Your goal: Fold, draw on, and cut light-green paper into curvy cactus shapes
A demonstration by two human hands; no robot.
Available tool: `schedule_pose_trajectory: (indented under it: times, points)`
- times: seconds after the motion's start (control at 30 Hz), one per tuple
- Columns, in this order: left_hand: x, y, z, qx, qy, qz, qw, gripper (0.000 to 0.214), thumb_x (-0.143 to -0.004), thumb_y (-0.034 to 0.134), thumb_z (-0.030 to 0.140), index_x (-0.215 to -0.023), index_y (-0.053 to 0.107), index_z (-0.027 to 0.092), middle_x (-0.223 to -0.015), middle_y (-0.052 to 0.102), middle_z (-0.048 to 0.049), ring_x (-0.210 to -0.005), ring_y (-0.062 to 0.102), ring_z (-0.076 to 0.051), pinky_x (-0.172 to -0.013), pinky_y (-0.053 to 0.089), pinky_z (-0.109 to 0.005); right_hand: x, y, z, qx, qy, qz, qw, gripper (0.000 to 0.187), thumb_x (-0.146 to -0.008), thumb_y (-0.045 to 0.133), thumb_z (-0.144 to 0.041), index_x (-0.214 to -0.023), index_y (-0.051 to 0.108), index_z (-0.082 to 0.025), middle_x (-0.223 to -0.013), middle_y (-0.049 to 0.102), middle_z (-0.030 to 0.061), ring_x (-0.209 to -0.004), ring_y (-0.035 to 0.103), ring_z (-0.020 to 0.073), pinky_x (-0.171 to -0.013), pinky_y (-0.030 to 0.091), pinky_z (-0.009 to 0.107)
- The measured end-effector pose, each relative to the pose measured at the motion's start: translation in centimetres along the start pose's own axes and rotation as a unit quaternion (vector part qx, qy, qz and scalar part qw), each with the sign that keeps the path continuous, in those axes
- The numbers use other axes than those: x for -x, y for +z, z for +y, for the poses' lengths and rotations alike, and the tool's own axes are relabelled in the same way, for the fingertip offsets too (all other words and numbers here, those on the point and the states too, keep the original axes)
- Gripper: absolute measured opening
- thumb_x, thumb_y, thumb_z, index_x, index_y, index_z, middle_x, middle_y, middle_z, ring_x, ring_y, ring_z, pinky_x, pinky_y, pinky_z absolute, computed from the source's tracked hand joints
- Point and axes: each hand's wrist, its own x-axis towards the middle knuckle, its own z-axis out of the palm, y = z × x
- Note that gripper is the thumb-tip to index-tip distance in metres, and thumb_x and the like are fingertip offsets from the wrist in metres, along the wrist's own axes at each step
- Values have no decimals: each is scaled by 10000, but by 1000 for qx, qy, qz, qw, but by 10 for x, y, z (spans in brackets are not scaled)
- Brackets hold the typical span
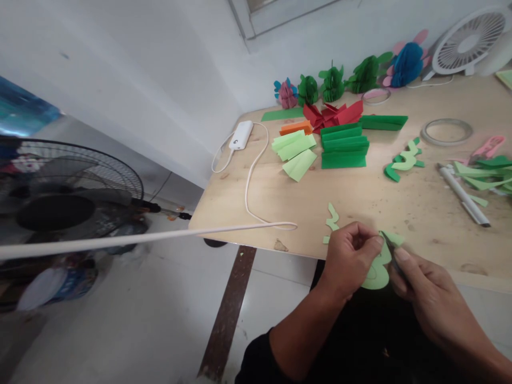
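Note:
Near the table's front edge, my left hand [352, 256] pinches a light green paper cutout [377, 274] with wavy, rounded edges and a drawn line on it. My right hand [424, 282] is closed on dark-handled scissors [396, 260], mostly hidden by the fingers. Their blades meet the paper's upper edge, where a pointed flap sticks out to the right. Just left of my left hand lies a wavy light green paper strip [331, 221]. Farther back on the right, wavy green cutouts [406, 160] rest in a small overlapping pile.
Folded green paper [344, 152], red paper [334, 114] and light green paper [294, 146] lie mid-table. Paper figures [332, 84] and a white fan [468, 45] line the wall. A white cable [250, 176] runs off the left edge. A marker [464, 194] and tape roll [447, 132] are right.

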Motion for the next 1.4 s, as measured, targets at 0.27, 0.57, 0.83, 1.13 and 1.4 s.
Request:
schedule_pose_trajectory:
  times: [0.27,0.57,0.83,1.13,1.4]
  points:
    - [0,-1,1,2,6,-11,1000,213,-718,734,332,-675,592,179,-625,554,18,-599,470,-96,-570,375,-234,0,-3,2,10,3,-2,1000,644,-848,461,-767,-482,388,-242,-495,329,-18,-490,275,119,-444,269,300]
    - [-1,-3,4,-1,6,-17,1000,174,-711,724,274,-670,591,171,-641,553,24,-611,469,-89,-619,382,-241,2,-5,5,-4,22,-10,1000,641,-852,460,-765,-485,393,-244,-502,332,-19,-494,294,121,-459,279,309]
    - [0,-3,4,-7,9,-34,999,165,-728,701,288,-676,587,182,-635,547,22,-615,472,-97,-625,391,-251,3,-3,-2,-2,14,-6,1000,650,-835,473,-778,-473,398,-243,-495,331,-19,-480,299,117,-444,280,305]
    - [-1,-6,3,-5,18,-46,999,212,-721,736,322,-680,585,179,-661,569,12,-645,500,-107,-629,402,-248,2,-2,-3,9,10,-8,1000,656,-842,463,-777,-475,404,-236,-489,333,-21,-465,296,105,-427,272,295]
    - [-2,-7,8,-23,8,-45,999,177,-703,720,293,-658,592,181,-646,573,10,-621,489,-106,-632,390,-258,0,-2,1,1,4,0,1000,654,-833,478,-778,-472,394,-239,-485,315,-28,-464,280,104,-421,260,293]
